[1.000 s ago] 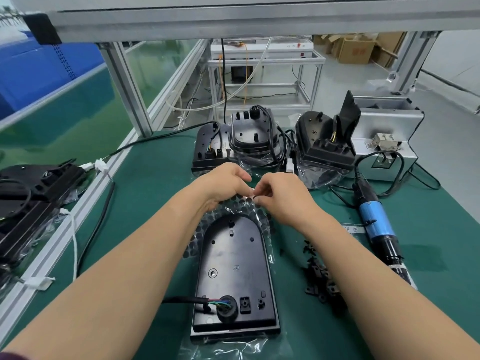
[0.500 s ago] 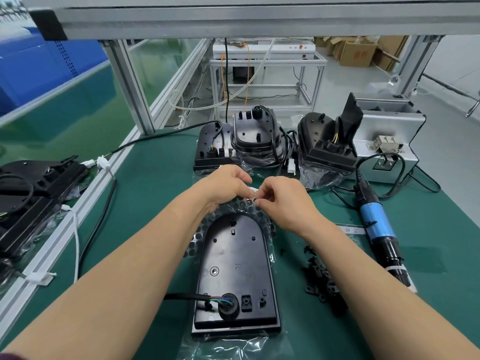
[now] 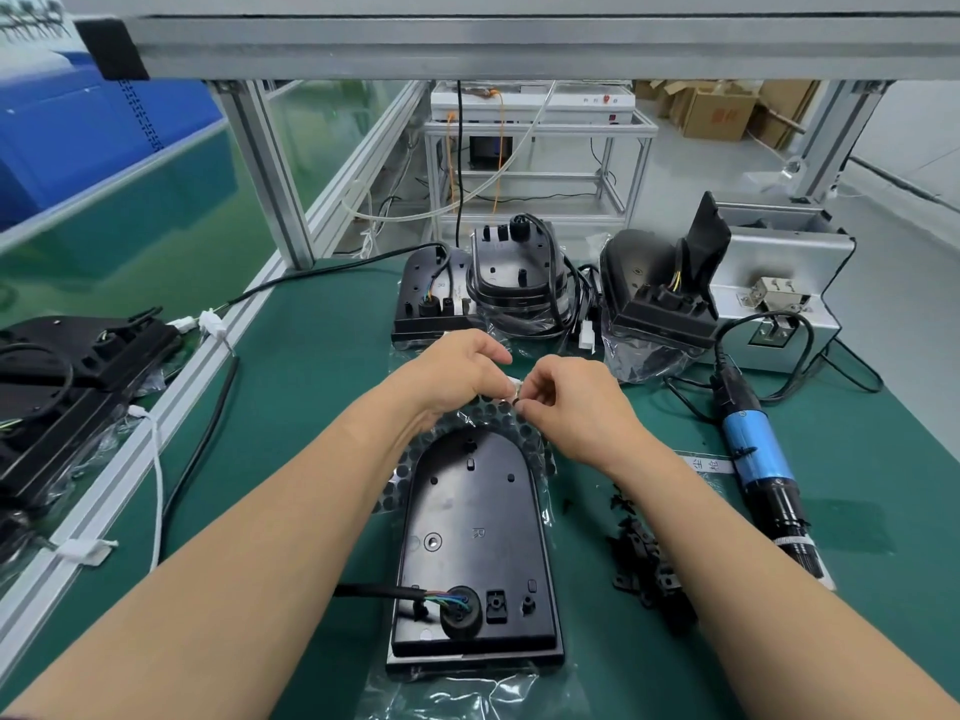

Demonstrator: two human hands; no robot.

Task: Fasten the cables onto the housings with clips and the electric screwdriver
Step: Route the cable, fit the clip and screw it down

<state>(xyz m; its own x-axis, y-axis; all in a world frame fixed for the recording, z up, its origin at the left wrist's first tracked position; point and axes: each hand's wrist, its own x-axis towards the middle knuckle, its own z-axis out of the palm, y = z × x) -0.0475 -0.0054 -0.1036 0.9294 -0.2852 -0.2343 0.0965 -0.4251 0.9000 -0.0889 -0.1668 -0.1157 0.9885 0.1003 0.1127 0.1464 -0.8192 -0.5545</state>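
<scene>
Our left hand (image 3: 457,374) and right hand (image 3: 576,407) meet above the housing (image 3: 475,532), at its far end. Their fingers (image 3: 543,379) pinch a small white part (image 3: 515,385).

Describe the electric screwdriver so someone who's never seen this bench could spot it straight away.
Start at the green mat and go to its right side, in front of the silver metal box. The electric screwdriver lies there, right of the heap of small black clips. It alone has a bright blue barrel amid black parts.
</scene>
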